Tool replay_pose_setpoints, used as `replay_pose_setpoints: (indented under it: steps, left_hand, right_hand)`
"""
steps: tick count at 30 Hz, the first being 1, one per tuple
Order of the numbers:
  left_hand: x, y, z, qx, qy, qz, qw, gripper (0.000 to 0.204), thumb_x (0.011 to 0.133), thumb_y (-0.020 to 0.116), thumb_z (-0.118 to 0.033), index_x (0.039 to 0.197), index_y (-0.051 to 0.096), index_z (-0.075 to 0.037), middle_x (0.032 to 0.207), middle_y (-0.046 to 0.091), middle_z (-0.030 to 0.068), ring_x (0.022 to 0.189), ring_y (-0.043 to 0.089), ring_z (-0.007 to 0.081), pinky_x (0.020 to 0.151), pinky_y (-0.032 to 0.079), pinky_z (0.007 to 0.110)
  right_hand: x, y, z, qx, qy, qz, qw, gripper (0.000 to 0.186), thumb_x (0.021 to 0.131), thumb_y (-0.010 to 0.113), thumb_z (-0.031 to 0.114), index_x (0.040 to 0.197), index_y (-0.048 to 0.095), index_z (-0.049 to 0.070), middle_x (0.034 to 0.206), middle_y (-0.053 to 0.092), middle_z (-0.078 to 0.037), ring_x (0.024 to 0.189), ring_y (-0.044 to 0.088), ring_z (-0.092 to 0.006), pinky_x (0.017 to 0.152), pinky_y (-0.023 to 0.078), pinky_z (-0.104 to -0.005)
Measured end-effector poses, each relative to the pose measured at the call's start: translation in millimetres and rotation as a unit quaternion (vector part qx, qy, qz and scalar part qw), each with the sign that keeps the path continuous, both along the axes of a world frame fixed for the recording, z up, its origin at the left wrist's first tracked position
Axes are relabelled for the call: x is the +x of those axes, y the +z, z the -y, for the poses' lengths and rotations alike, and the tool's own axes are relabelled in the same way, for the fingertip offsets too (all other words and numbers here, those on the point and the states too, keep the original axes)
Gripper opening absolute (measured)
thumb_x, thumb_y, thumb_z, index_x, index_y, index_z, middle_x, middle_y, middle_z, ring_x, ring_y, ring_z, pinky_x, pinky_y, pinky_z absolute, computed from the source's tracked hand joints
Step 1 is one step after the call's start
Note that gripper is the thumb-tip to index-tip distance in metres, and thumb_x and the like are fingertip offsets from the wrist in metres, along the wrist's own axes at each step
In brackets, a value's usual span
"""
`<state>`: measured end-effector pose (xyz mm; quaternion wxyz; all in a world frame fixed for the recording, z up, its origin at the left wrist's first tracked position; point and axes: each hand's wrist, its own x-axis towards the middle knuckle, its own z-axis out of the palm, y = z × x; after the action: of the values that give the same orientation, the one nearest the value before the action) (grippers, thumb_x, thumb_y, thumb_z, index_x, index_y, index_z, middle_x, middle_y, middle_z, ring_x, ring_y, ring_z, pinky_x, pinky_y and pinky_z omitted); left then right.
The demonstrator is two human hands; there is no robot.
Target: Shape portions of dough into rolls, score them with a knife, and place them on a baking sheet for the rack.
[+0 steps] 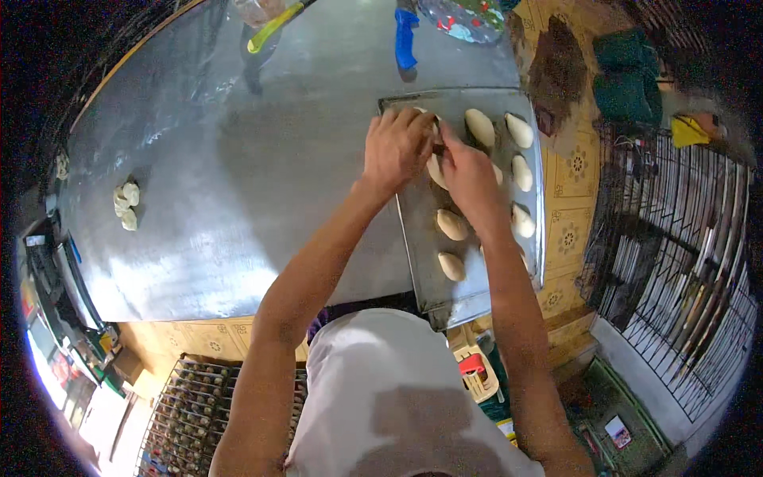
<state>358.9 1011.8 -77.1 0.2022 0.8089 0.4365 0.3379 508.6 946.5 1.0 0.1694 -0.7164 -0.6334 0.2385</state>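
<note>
My left hand is curled over a pale dough piece at the top left of a metal tray, its fingers hiding much of it. My right hand meets it there from the right, fingers closed at the same piece, which is mostly hidden. Oval dough pieces lie on the tray around and below my hands, such as one above my right hand and another below my left. Several small dough lumps sit on the steel table to the left.
At the table's far edge are a yellow-green tool, a blue-handled tool and a speckled round item. Wire racks stand at the right, another rack at lower left. A plastic crate sits below the tray.
</note>
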Motion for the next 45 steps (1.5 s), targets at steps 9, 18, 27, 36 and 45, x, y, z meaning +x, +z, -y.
replay_pose_setpoints:
  steps: [9, 18, 27, 36, 45]
  left_hand:
    - [8.8, 12.7, 10.2, -0.002, -0.013, -0.053, 0.999, 0.035, 0.087, 0.076, -0.031, 0.119, 0.072, -0.017, 0.113, 0.069, 0.0036, 0.107, 0.062, 0.0297, 0.088, 0.046, 0.045]
    - [56.2, 18.6, 2.6, 0.047, -0.033, -0.069, 0.996, 0.039, 0.085, 0.077, -0.027, 0.123, 0.071, -0.019, 0.117, 0.069, 0.002, 0.11, 0.061, 0.0283, 0.094, 0.044, 0.047]
    - [81.5, 6.7, -2.2, 0.07, -0.036, -0.053, 0.995, 0.024, 0.081, 0.078, -0.028, 0.102, 0.074, -0.018, 0.102, 0.069, 0.0027, 0.102, 0.063, 0.0281, 0.091, 0.044, 0.047]
    - [91.9, 12.9, 4.1, 0.043, -0.046, -0.082, 0.995, 0.042, 0.085, 0.078, -0.036, 0.122, 0.072, -0.017, 0.117, 0.069, 0.0054, 0.112, 0.061, 0.0327, 0.096, 0.045, 0.052]
    - [128.6, 9.3, 5.1, 0.087, -0.032, -0.055, 0.994, 0.036, 0.082, 0.078, -0.031, 0.115, 0.073, -0.019, 0.111, 0.07, 0.0018, 0.109, 0.062, 0.0293, 0.093, 0.043, 0.048]
  right_hand:
    - [18.3, -14.7, 19.4, 0.022, -0.023, -0.015, 0.999, 0.045, 0.1, 0.06, 0.007, 0.145, 0.062, 0.013, 0.1, 0.07, -0.029, 0.096, 0.069, -0.0462, 0.08, 0.054, -0.0511]
    - [68.2, 8.2, 21.4, 0.033, -0.049, 0.023, 0.998, 0.042, 0.103, 0.058, 0.014, 0.145, 0.062, 0.016, 0.101, 0.07, -0.029, 0.091, 0.068, -0.0489, 0.077, 0.052, -0.0561]
    - [93.1, 5.1, 33.7, 0.032, -0.075, 0.017, 0.997, 0.037, 0.101, 0.058, 0.012, 0.137, 0.066, 0.01, 0.104, 0.07, -0.029, 0.097, 0.068, -0.048, 0.081, 0.054, -0.0543]
    - [114.1, 1.2, 46.4, 0.051, -0.052, -0.031, 0.997, 0.039, 0.101, 0.059, 0.014, 0.14, 0.064, 0.007, 0.109, 0.069, -0.03, 0.101, 0.066, -0.0488, 0.083, 0.054, -0.054]
    - [147.5, 8.2, 53.0, -0.045, -0.042, -0.008, 0.998, 0.041, 0.101, 0.059, 0.013, 0.142, 0.063, 0.011, 0.109, 0.071, -0.026, 0.101, 0.068, -0.0471, 0.086, 0.056, -0.0525]
